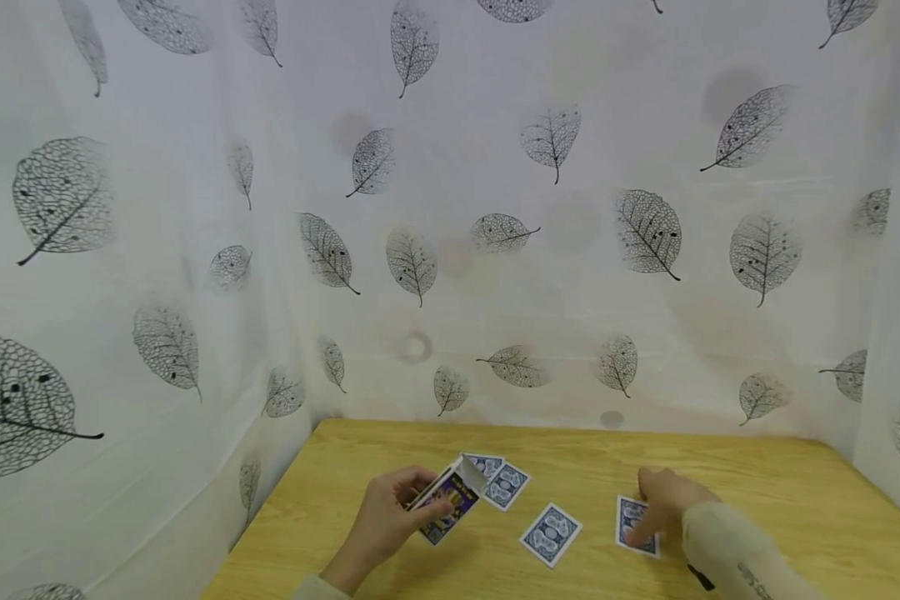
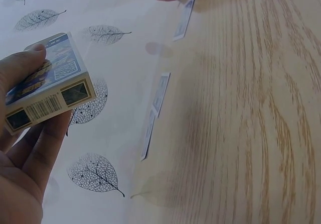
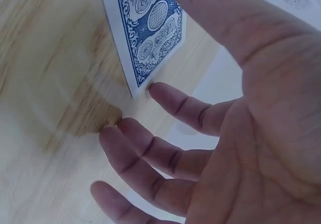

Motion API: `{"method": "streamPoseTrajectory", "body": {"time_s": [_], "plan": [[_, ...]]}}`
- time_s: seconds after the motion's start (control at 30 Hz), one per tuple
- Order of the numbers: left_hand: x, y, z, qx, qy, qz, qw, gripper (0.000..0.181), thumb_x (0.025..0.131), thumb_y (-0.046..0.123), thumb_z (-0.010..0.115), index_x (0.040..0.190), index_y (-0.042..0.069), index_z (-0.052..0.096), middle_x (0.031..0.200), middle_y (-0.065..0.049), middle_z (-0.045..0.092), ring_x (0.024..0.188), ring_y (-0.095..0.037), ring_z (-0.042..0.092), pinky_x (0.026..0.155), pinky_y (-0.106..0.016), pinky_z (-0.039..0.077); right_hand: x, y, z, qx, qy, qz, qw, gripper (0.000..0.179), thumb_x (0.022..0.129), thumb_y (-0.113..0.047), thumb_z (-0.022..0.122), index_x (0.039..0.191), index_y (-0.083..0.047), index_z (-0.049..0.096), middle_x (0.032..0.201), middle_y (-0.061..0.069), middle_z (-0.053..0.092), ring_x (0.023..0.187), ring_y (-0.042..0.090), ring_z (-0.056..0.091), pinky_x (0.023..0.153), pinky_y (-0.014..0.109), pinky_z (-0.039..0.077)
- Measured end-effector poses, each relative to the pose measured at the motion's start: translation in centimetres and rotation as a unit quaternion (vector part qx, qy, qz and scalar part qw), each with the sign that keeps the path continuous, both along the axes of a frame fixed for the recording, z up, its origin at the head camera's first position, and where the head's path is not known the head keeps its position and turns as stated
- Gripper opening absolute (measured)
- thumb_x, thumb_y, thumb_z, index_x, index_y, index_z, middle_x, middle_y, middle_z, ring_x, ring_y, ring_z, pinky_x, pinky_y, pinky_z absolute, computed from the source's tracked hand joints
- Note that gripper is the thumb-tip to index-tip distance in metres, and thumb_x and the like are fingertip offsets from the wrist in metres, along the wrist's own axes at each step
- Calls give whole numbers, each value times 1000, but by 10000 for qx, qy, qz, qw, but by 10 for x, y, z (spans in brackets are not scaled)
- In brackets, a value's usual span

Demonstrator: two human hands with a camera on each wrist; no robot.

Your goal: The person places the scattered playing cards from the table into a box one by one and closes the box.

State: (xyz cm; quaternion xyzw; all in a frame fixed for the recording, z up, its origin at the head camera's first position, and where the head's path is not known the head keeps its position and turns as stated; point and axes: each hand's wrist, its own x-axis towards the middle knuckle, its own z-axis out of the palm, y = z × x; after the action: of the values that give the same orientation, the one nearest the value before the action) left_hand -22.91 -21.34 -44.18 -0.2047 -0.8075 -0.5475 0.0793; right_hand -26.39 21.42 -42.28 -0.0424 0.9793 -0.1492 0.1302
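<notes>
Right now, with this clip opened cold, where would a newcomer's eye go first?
Probably to the dark leaf prints scattered across the pale sheeting behind the wooden table. Next come the card box, flap open, in the left hand, and the blue-backed card under the right hand. A loose card lies between the hands.

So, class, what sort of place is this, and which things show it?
Probably an indoor, screened-off tabletop space: leaf-printed sheeting rises behind and on both sides of a wood-grain table, with playing cards lying on it.
</notes>
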Motion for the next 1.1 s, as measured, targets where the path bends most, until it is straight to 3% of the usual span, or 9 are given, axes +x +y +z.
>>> {"method": "streamPoseTrajectory", "body": {"time_s": [0.23,0.4,0.57,0.7,0.83,1.0,1.1], "plan": [[-1,0,0,-16,31,11,10000,23,88,23,90,103,12,77,95,-12,80,74,-7,73,65,-25,65,-1,-7,0,-86,26,36,10000,59,71,-35,100,106,-5,63,93,3,67,87,22,62,89,53,60],[-1,0,0,-17,31,4,10000,22,89,23,90,103,12,77,95,-11,80,74,-7,72,66,-25,64,-1,-6,0,-168,35,48,9998,54,74,-34,99,102,-5,63,91,3,66,86,21,61,86,48,59],[-1,0,1,-66,16,14,10000,23,89,24,89,104,11,77,95,-12,80,74,-7,72,65,-25,64,-2,-6,-1,-4,152,218,9996,53,81,-41,95,103,-4,63,93,3,66,87,21,60,86,50,59],[-1,0,1,-57,-38,12,10000,23,89,24,89,105,11,77,95,-12,80,75,-8,73,66,-25,65,-3,-7,0,-54,225,443,9987,55,74,-34,100,104,-5,63,95,4,65,89,21,61,88,52,60],[-1,0,0,-50,-107,5,9999,23,90,24,89,104,11,77,95,-12,80,75,-8,73,66,-25,65,-2,-10,2,-213,151,623,9977,64,65,-23,105,111,-8,63,103,6,65,97,25,63,95,62,59],[-1,-1,0,-48,-106,2,9999,23,90,25,89,104,11,77,95,-11,79,75,-8,73,66,-25,65,-4,-11,-1,-302,93,566,9979,68,63,-18,105,115,-9,62,108,7,65,99,27,63,95,65,58],[-1,-1,0,-32,-75,5,10000,22,89,24,89,104,11,77,95,-11,79,74,-8,72,66,-25,65,-5,-10,-4,-241,169,484,9984,71,69,-28,103,121,-4,61,113,12,70,102,31,67,97,66,57]]}}
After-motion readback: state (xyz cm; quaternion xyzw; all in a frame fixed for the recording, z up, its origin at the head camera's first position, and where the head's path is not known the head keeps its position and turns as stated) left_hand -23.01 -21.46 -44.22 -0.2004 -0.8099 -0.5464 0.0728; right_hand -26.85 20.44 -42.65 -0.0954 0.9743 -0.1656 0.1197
